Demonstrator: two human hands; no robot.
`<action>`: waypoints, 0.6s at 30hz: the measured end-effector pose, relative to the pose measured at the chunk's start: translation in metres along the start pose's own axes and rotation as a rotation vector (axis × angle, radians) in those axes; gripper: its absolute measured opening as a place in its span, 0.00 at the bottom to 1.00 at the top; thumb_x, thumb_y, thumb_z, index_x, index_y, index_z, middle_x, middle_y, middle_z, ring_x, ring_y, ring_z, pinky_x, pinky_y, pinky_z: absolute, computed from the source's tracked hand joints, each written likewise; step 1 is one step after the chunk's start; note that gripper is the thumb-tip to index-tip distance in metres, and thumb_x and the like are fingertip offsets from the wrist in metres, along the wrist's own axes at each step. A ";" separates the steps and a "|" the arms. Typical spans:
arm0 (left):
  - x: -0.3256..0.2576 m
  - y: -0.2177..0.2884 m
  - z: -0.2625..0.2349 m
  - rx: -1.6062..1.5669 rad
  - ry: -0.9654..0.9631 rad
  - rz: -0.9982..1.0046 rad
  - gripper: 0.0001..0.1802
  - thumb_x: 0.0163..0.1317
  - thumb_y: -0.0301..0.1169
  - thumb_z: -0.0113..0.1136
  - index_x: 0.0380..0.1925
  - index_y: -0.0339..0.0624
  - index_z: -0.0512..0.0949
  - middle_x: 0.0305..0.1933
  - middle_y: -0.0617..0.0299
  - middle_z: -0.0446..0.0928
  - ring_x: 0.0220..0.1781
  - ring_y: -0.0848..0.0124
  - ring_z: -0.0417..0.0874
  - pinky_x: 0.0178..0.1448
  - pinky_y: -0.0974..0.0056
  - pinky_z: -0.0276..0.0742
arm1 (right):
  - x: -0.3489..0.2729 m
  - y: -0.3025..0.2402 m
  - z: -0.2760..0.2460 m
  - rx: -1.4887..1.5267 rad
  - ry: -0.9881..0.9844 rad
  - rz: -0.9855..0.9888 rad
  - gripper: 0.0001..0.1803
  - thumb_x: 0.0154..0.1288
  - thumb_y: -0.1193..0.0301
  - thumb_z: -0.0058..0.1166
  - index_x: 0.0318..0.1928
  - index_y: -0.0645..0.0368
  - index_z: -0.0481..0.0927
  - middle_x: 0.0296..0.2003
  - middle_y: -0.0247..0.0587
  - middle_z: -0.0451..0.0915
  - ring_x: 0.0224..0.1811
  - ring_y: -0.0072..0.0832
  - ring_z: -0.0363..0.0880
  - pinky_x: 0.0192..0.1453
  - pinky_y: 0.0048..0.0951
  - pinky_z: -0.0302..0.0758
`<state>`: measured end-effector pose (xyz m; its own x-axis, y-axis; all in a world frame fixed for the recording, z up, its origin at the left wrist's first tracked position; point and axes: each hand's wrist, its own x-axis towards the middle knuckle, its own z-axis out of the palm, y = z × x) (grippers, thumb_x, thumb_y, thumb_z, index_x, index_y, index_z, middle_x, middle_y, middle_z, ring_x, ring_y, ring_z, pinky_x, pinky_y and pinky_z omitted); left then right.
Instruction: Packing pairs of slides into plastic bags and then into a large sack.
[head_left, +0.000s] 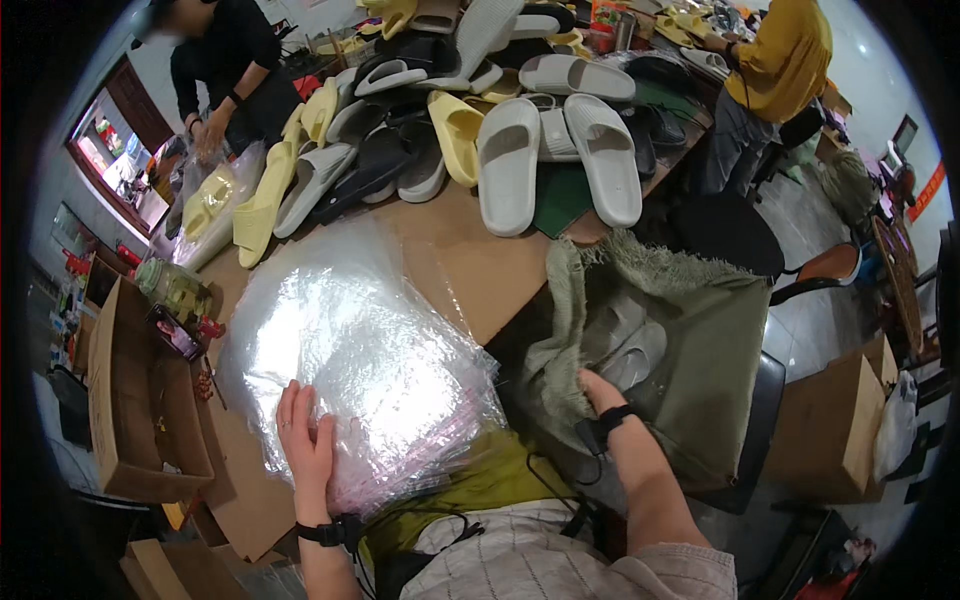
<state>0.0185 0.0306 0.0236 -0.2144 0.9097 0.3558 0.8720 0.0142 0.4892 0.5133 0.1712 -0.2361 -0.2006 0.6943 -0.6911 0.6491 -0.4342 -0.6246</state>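
Note:
My left hand (pixel 305 440) lies flat with its fingers stretched out on a stack of clear plastic bags (pixel 350 330) with pinkish edges. My right hand (pixel 602 393) is at the near rim of a green woven sack (pixel 705 370), touching its folded edge. Its fingers are mostly hidden, so I cannot tell whether they grip the cloth. Inside the sack lies a pale slipper in clear plastic (pixel 635 350). Beyond the bags, a pair of light grey slippers (pixel 508 165) stands at the front of a large slipper pile.
Yellow slippers (pixel 262 205) and black ones edge the pile on the left. An open cardboard box (pixel 140 400), a glass jar (pixel 172 285) and a phone (pixel 174 332) stand left. More cardboard boxes (pixel 825 430) are right. One person (pixel 225 70) handles bagged slippers; another (pixel 785 60) stands far right.

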 end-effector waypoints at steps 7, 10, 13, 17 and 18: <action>-0.004 0.000 -0.007 0.043 0.008 0.027 0.25 0.62 0.30 0.63 0.60 0.37 0.76 0.72 0.46 0.68 0.72 0.47 0.67 0.75 0.49 0.59 | -0.085 -0.125 -0.102 0.515 0.319 -0.365 0.17 0.69 0.59 0.51 0.49 0.55 0.85 0.53 0.44 0.84 0.55 0.45 0.83 0.54 0.46 0.81; 0.000 -0.002 -0.004 0.052 0.019 0.032 0.25 0.62 0.31 0.64 0.60 0.37 0.76 0.72 0.45 0.68 0.72 0.47 0.67 0.75 0.48 0.59 | -0.090 -0.125 -0.081 0.315 0.256 -0.344 0.17 0.69 0.59 0.51 0.48 0.54 0.86 0.53 0.44 0.84 0.54 0.45 0.83 0.53 0.46 0.81; -0.002 -0.004 -0.004 0.050 0.027 0.031 0.25 0.62 0.33 0.65 0.60 0.37 0.77 0.72 0.45 0.69 0.72 0.47 0.67 0.75 0.47 0.59 | -0.053 -0.102 -0.024 -0.119 0.075 -0.244 0.17 0.68 0.60 0.51 0.47 0.54 0.86 0.52 0.44 0.84 0.54 0.45 0.83 0.53 0.46 0.81; 0.001 0.003 0.001 0.011 0.020 0.030 0.25 0.62 0.34 0.65 0.59 0.38 0.77 0.71 0.46 0.69 0.72 0.47 0.67 0.75 0.47 0.59 | -0.015 -0.081 0.019 -0.621 -0.040 -0.077 0.16 0.68 0.60 0.52 0.46 0.54 0.87 0.52 0.45 0.85 0.53 0.46 0.83 0.52 0.46 0.81; 0.000 0.002 0.001 0.017 0.020 0.039 0.26 0.62 0.35 0.65 0.59 0.38 0.77 0.71 0.46 0.69 0.72 0.47 0.67 0.75 0.47 0.59 | -0.014 -0.085 0.017 -0.702 -0.042 -0.043 0.16 0.68 0.60 0.52 0.46 0.54 0.87 0.52 0.45 0.85 0.53 0.46 0.83 0.52 0.46 0.81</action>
<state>0.0211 0.0314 0.0238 -0.1890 0.9012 0.3899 0.8870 -0.0136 0.4615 0.4480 0.1890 -0.1796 -0.2558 0.6735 -0.6935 0.9572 0.0758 -0.2795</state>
